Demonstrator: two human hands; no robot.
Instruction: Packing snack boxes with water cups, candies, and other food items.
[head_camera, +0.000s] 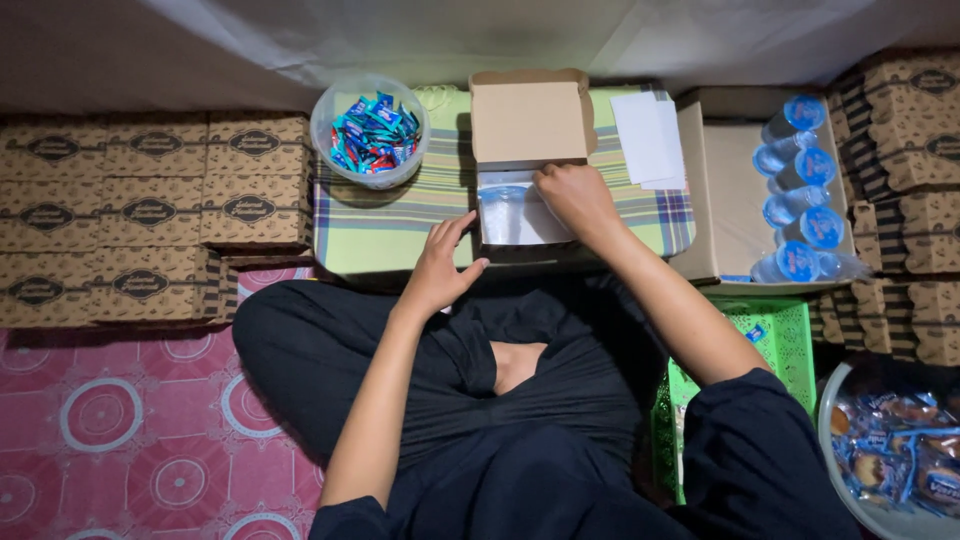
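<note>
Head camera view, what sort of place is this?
Probably a home floor used for packing snack boxes: stacked brown printed boxes, an open small cardboard box under the right hand, and a carton of water bottles.

An open box (525, 160) sits on a low table (390, 225), tub of sweets (370, 130) to its left, bottled water (800, 190) right.

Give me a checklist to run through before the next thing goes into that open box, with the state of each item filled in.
1. Open box lid up: ok.
2. White liner flat inside: cannot tell, the right hand is pressing on it.
3. Left hand free: ok, fingers spread beside the box.
4. Tub of sweets near: ok.
5. Water cups near: ok.
6. Checked cloth flat: ok.
</note>
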